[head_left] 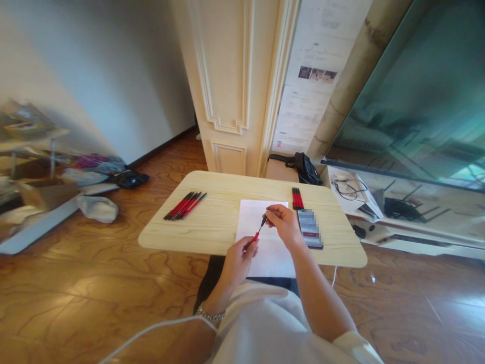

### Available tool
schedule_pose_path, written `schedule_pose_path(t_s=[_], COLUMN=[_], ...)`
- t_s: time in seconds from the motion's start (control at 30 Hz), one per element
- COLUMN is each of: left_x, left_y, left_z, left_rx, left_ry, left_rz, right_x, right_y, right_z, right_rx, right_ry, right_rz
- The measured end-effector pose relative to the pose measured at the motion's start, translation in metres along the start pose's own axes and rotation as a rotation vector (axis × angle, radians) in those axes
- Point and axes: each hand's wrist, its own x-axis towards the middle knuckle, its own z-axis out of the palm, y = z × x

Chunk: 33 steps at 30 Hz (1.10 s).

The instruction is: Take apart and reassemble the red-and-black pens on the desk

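A red pen barrel (255, 237) is pinched in the fingers of my left hand (239, 258), over the lower part of a white sheet of paper (271, 260). Above it, my right hand (282, 222) is closed on the black part of the pen (263, 220). A thin narrow piece shows between the red and black parts; whether they are still joined is too small to tell. Several red-and-black pens (184, 206) lie slanted side by side on the left of the table. More such pens (297, 198) lie in a row at the right, beyond my right hand.
The pale wooden table (215, 227) has rounded corners. A flat dark-edged object with a blurred-out face (309, 227) lies right of the paper. Behind the table are a black bag (306, 169) and a panelled door (231, 76). A white cable (151, 326) runs near my left forearm.
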Motion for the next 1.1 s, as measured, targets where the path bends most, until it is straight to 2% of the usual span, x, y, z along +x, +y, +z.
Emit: schedule_pose_path(t_s=[0.1, 0.23, 0.3, 0.43, 0.53, 0.67, 0.83, 0.93, 1.0, 1.1], left_x=[0.000, -0.001, -0.003, -0.008, -0.011, -0.009, -0.004, -0.003, -0.003, -0.001], left_y=[-0.001, -0.001, 0.003, 0.017, 0.024, 0.021, 0.012, 0.010, 0.008, 0.005], left_z=[0.000, 0.000, 0.000, 0.001, 0.001, 0.004, 0.008, 0.007, 0.005, 0.005], left_rx=[-0.019, -0.138, -0.296, -0.682, -0.779, -0.639, -0.182, 0.023, 0.062, -0.062], left_ry=[-0.009, -0.045, -0.120, -0.352, -0.415, -0.296, 0.019, 0.153, 0.156, 0.050], left_rz=[-0.003, -0.051, -0.129, -0.345, -0.407, -0.362, -0.146, -0.030, -0.006, -0.065], right_x=[-0.010, -0.019, -0.023, -0.032, -0.036, -0.035, -0.034, -0.035, -0.036, -0.037], right_y=[0.010, 0.015, 0.010, -0.006, -0.011, 0.000, 0.022, 0.031, 0.032, 0.028], right_z=[0.005, 0.003, -0.002, -0.009, -0.011, -0.011, -0.004, 0.001, 0.002, 0.001], right_rx=[-0.023, -0.004, 0.007, 0.073, 0.128, 0.107, -0.080, -0.196, -0.240, -0.146], right_ry=[-0.078, -0.115, -0.162, -0.262, -0.292, -0.242, -0.052, 0.008, 0.053, 0.041], right_rz=[0.014, 0.014, 0.020, 0.044, 0.033, -0.029, -0.080, -0.076, -0.066, -0.020])
